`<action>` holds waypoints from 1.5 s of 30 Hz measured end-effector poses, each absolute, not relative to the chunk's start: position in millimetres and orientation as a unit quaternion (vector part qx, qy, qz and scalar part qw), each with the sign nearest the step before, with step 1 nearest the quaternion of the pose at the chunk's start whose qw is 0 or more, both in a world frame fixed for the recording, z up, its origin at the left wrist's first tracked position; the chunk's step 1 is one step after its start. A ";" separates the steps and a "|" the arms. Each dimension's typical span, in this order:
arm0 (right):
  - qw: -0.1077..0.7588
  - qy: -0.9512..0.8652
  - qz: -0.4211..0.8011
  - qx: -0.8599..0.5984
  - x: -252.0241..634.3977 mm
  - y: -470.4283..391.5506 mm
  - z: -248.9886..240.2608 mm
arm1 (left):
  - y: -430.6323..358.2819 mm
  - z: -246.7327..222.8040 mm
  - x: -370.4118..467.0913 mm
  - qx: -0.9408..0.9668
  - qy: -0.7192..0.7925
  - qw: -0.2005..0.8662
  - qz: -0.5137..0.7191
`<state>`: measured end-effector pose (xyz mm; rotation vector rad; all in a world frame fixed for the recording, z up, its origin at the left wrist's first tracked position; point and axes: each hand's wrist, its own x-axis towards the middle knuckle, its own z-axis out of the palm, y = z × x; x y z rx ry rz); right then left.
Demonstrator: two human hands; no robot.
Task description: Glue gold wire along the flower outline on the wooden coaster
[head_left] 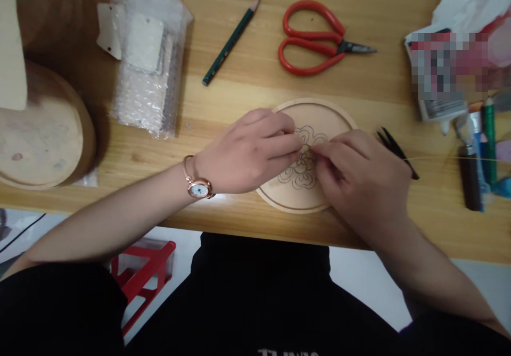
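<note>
A round wooden disc (307,207) with a raised rim and a flower drawn on it lies near the table's front edge. Over its left part is my left hand (255,151), fingers curled and closed near the flower's centre; what they hold, if anything, is hidden. My right hand (363,178) pinches at the disc's right part, its fingertips close to those of my left hand. A thin yellow thread (447,158) runs from behind my right hand toward the right edge of the view. My left wrist bears a watch (199,189).
Red-handled scissors (313,39) and a green pencil (231,42) lie beyond the disc. Black tweezers (393,146) rest by my right hand. Bubble-wrapped pieces (147,58) and a round wooden piece (43,132) are left; a glue bottle (439,79) and pens (489,143) are right.
</note>
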<state>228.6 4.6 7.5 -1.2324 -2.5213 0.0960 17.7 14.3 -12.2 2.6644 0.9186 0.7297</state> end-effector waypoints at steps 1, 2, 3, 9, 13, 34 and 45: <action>0.167 -0.887 0.030 -0.430 228.6 4.7 7.6 | 13.9 -12.3 17.6 0.907 0.314 0.117 0.255; 0.166 -0.888 0.025 -0.428 228.6 5.0 7.8 | 13.6 -12.4 17.5 0.905 0.314 0.121 0.258; 0.164 -0.889 0.022 -0.426 228.6 5.2 8.0 | 13.3 -12.4 17.3 0.904 0.317 0.127 0.259; 0.157 -0.892 0.012 -0.424 228.2 6.5 9.3 | 13.2 -12.7 15.0 0.912 0.316 0.118 0.233; 0.150 -0.893 0.008 -0.424 227.8 6.3 9.4 | 13.6 -12.8 14.5 0.920 0.290 0.064 0.255; 0.137 -0.887 0.032 -0.439 229.1 3.6 9.6 | 16.0 -10.9 12.3 0.931 0.285 0.050 0.224; 0.140 -0.884 0.045 -0.444 228.2 4.0 10.5 | 13.8 -10.9 14.2 0.922 0.278 0.043 0.267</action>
